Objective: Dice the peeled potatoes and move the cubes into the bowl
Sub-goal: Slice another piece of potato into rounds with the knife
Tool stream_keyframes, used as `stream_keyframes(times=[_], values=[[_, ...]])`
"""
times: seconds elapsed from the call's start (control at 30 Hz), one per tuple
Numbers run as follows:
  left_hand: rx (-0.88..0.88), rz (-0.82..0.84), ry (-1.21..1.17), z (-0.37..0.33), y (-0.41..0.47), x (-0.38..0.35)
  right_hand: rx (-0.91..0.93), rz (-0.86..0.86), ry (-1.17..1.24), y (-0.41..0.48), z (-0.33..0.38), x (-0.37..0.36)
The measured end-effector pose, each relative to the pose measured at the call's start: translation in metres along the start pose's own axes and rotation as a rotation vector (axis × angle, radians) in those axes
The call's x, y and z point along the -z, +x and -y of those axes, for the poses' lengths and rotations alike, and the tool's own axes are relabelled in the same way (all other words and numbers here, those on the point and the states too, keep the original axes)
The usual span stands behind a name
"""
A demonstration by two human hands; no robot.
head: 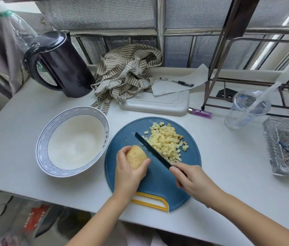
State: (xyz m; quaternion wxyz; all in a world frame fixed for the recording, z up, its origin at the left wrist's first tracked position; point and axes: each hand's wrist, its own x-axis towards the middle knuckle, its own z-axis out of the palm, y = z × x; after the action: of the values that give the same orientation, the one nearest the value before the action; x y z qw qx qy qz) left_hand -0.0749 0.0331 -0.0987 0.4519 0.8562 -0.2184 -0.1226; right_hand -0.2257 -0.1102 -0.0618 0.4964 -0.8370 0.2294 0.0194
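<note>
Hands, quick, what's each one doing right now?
Left hand: closed on the potato.
Right hand: closed on the knife.

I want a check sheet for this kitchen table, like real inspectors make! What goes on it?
Surface: white table, partly covered.
Job's things: blue board holds a pile of cubes and a potato; bowl left of the board, empty.
Clutter: kettle, striped cloth, pen on paper, white board, lighter, plastic cup, glass tray.
Hands: left hand grips the potato; right hand holds the knife, blade between potato and cubes.
Cables: nothing seen.
Surroundings: metal rack at right, window bars behind.
</note>
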Motion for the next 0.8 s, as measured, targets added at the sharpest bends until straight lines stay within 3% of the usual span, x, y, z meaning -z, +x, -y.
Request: stream_keyframes(times=[0.37, 0.8], values=[[0.088, -0.128, -0.162, 0.004, -0.002, -0.004, -0.015, 0.062, -0.081, 0.018, 0.019, -0.033], [0.124, -0.119, -0.346, 0.009, -0.004, -0.002, 0.082, 0.016, -0.14, 0.0, 0.032, -0.029]])
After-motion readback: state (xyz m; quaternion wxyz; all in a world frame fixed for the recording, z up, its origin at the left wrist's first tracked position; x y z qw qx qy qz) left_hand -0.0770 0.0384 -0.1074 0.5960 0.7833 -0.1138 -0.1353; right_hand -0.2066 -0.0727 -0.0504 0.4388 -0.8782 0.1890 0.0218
